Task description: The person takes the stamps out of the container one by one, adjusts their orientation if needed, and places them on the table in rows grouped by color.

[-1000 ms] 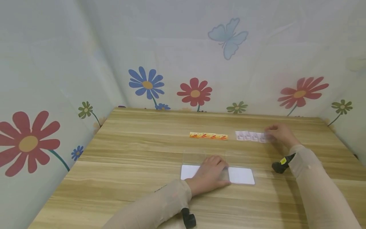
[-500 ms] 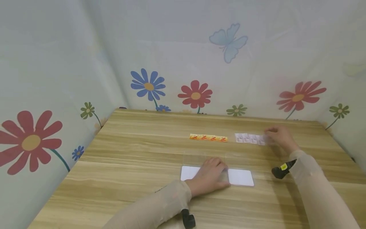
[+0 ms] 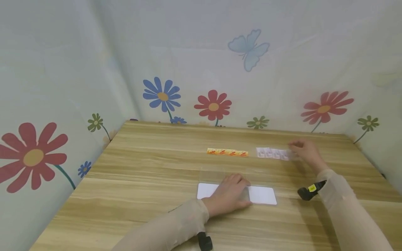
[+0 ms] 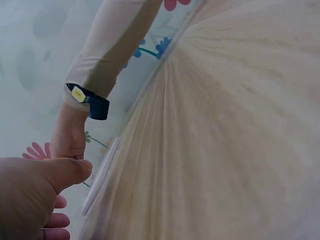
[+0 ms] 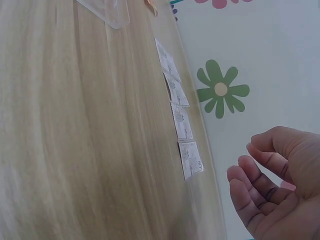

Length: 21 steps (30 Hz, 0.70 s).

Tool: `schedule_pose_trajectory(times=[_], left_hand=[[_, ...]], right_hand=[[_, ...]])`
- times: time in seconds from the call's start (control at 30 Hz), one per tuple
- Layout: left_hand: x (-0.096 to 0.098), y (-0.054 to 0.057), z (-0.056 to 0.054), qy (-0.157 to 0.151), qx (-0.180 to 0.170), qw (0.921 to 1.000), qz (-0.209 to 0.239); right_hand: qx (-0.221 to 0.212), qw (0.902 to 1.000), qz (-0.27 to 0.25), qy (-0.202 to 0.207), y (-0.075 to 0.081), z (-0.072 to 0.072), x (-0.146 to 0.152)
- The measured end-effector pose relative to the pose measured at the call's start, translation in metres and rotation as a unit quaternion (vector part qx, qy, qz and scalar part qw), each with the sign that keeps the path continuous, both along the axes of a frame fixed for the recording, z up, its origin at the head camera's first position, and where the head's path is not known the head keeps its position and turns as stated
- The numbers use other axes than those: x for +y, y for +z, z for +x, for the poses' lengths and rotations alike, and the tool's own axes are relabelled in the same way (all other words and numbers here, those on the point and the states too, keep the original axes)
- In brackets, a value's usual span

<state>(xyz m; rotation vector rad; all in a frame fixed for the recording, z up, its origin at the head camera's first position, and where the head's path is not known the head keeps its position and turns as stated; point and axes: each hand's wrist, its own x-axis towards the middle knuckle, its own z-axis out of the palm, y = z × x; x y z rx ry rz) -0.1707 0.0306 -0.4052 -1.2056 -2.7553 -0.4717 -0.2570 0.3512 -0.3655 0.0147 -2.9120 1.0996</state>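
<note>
My left hand rests between two white cards, covering part of the left one. Its thumb lies toward the near edge in the head view. Faint clear plastic sheets extend from the cards' far side; a clear plastic corner shows in the right wrist view. My right hand hovers at the right end of a row of pale purple stamps. In the right wrist view, the right hand has loosely bent fingers, thumb apart, nothing seen between them. The stamps lie end to end on the tabletop.
A row of yellow and orange stamps lies left of the purple row. Wood-grain tabletop surrounds everything. Behind its far edge hangs a white curtain printed with flowers and a butterfly.
The head view has tilted slightly, so the scene sits a little lower. My right hand stays by the purple stamps' right end, and my left hand keeps its place on the cards.
</note>
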Motion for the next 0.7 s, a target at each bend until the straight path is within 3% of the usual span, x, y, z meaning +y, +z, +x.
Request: schedule_pose_trajectory(times=[0.27,0.7], left_hand=[[-0.002,0.008,0.000,0.011,0.049,0.9987,-0.013],[-0.012,0.016,-0.006,0.031,0.030,0.9987,0.028]], right_hand=[[-0.003,0.9999,-0.010,-0.001,0.002,0.006,-0.004],[0.036,0.9986,0.032,0.024,0.005,0.023,-0.008]])
